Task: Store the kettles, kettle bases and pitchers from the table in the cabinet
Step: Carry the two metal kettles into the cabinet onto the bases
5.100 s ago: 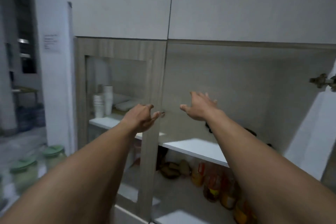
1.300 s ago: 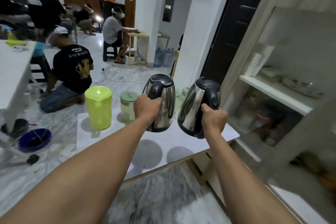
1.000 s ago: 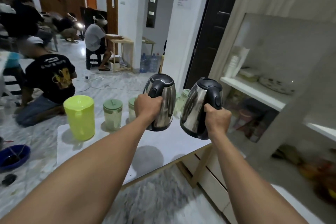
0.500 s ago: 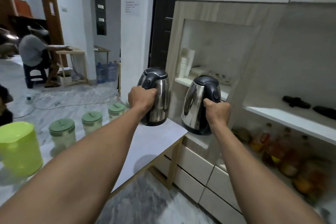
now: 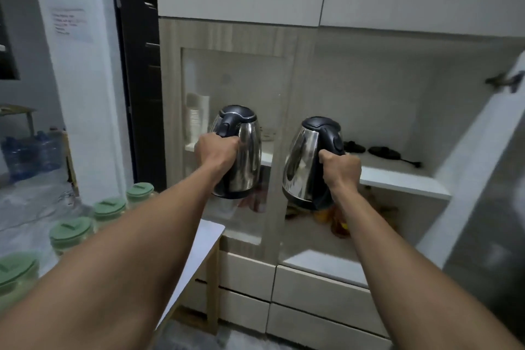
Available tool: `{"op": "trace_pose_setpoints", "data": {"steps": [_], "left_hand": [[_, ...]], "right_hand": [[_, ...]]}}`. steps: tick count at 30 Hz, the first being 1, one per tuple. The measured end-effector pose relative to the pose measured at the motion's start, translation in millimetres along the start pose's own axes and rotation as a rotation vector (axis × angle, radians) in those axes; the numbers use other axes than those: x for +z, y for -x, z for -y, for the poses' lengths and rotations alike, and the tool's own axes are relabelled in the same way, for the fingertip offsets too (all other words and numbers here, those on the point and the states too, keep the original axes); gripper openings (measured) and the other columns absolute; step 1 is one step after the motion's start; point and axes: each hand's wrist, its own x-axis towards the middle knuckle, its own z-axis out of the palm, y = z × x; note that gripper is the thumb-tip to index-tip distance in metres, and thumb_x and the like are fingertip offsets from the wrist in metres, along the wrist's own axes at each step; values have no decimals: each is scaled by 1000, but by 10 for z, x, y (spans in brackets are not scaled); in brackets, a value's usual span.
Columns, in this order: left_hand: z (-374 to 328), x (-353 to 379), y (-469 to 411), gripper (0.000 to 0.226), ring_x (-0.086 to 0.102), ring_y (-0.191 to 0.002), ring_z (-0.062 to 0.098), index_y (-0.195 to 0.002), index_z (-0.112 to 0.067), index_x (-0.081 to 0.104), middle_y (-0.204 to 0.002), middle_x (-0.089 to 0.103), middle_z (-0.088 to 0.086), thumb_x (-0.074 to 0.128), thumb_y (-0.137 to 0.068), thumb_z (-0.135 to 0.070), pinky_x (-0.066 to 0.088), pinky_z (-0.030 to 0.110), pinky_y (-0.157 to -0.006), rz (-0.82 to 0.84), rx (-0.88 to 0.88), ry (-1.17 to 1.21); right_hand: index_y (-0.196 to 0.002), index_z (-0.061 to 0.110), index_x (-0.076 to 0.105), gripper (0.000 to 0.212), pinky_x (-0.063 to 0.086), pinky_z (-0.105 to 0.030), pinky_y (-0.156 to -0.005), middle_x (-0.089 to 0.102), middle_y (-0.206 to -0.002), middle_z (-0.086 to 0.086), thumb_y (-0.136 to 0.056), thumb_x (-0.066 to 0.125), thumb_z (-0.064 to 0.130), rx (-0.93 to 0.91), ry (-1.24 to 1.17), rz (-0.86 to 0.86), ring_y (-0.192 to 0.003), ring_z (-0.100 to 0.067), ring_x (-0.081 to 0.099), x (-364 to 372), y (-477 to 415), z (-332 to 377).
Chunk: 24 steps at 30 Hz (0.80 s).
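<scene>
Before the open cabinet (image 5: 397, 88), left hand (image 5: 217, 148) fingers wrapped around left kettle (image 5: 241, 156) handle, right hand (image 5: 339, 169) clenched on right kettle (image 5: 305, 162) handle, kettle bases (image 5: 383, 152) beyond right fingers.

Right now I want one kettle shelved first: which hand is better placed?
Probably the right hand. Its kettle hangs before the open shelf, beside the black bases. The left hand holds its kettle before the glass-fronted section.

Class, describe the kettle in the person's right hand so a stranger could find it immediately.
Start at the open cabinet compartment with the white shelf. In front of it, the right hand grips a shiny steel kettle with a black lid. Unlike the similar kettle in the left hand, it hangs lower and tilted.
</scene>
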Motion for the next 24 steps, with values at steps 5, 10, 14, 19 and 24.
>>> {"op": "trace_pose_setpoints", "data": {"steps": [5,10,14,19,24], "left_hand": [[-204,613,54,20,55,-60,23,-64,-8,60,-64,60,6,67,-70,-26,36,27,-48,117,44,-37],[-362,1282,125,23,59,-63,24,-66,-7,63,-67,63,7,67,-70,-29,42,28,-54,233,45,16],[-493,1898,218,20,57,-60,22,-64,-10,61,-64,61,6,69,-72,-27,39,26,-51,301,61,46],[-640,2739,272,18,59,-61,23,-67,-11,63,-65,63,5,68,-70,-27,41,26,-54,344,53,104],[-887,3521,207,18,60,-65,27,-71,-11,64,-69,64,6,66,-69,-29,43,28,-58,317,53,74]], "right_hand": [[-56,11,59,25,37,-31,-51,60,-60,-8,-58,66,35,25,42,-118,-58,-29,56,-448,-341,-86],[-49,16,53,22,40,-34,-51,54,-53,-4,-55,66,33,40,64,-204,-55,-28,53,-872,-703,-230],[-57,10,62,22,43,-34,-51,61,-58,-6,-63,69,31,48,74,-260,-58,-28,59,-1215,-1062,-387],[-62,11,63,24,43,-32,-54,64,-64,-7,-65,70,34,43,86,-285,-66,-32,64,-1572,-1695,-659],[-72,8,68,33,50,-36,-57,68,-71,-11,-67,68,41,21,79,-278,-71,-34,67,-1879,-2432,-855]]}}
